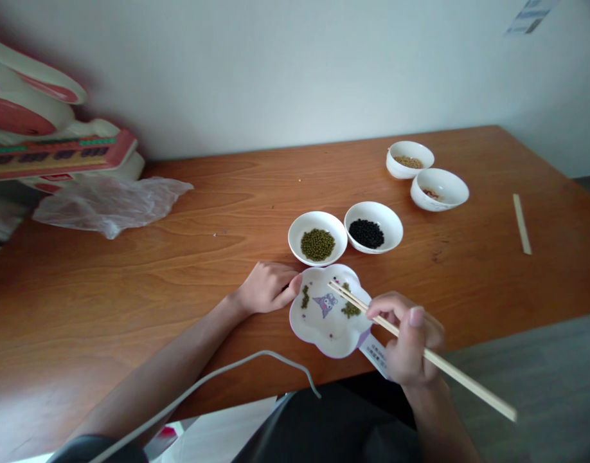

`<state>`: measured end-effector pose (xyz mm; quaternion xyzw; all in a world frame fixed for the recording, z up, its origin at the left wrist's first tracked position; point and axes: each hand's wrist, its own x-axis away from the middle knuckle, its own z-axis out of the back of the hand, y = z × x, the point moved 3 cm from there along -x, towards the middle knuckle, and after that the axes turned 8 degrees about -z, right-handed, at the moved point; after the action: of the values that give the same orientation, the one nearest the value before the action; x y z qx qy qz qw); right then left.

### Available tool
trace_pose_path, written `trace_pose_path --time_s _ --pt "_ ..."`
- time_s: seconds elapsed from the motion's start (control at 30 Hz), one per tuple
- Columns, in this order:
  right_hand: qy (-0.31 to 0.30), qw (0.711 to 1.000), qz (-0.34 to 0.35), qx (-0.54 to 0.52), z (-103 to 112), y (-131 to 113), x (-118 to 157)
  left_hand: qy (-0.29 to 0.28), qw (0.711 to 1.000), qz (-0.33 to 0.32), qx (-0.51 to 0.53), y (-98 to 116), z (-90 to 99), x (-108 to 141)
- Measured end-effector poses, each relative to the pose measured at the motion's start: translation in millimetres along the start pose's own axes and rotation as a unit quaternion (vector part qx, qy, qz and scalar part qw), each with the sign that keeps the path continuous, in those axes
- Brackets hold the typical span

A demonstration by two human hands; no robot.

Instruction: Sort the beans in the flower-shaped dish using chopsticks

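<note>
A flower-shaped white plate (308, 328) with a purple rim and a cartoon print sits near the table's front edge. Small green beans (351, 309) lie on it in loose clusters at its right and left sides. My left hand (270, 287) has curled fingers, and its thumb presses the plate's left rim. In my right hand (415, 337) is a pair of wooden chopsticks (468, 381), whose tips reach over the plate's upper middle with no bean visible between them. Just behind the plate stand a white bowl of green beans (317, 245) and a white bowl of black beans (367, 233).
Two more white bowls, one with tan grains (408, 161) and one with reddish bits (430, 193), stand farther back right. A pale strip (522, 224) lies at the far right. Crumpled clear plastic (116, 204) and a toy keyboard (58, 157) occupy the left. A cable (218, 368) crosses in front.
</note>
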<state>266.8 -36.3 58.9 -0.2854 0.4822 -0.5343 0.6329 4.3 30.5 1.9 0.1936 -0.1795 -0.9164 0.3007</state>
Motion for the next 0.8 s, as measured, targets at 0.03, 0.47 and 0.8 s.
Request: trace_pose_path --time_s 0.03,0.47,0.8 --pt "0.013 1.000 0.004 -0.008 3.4 -1.8 0.0 -0.001 1.000 0.001 0.001 -0.1 -0.1 0.1" --pt "0.101 0.991 0.045 -0.079 -5.4 -21.2 -24.0 0.004 1.000 0.001 -0.004 -0.3 0.8 -0.6" --pt "0.018 1.000 0.008 -0.005 27.8 3.1 6.3 0.005 1.000 0.003 -0.008 -0.6 -0.2 0.8"
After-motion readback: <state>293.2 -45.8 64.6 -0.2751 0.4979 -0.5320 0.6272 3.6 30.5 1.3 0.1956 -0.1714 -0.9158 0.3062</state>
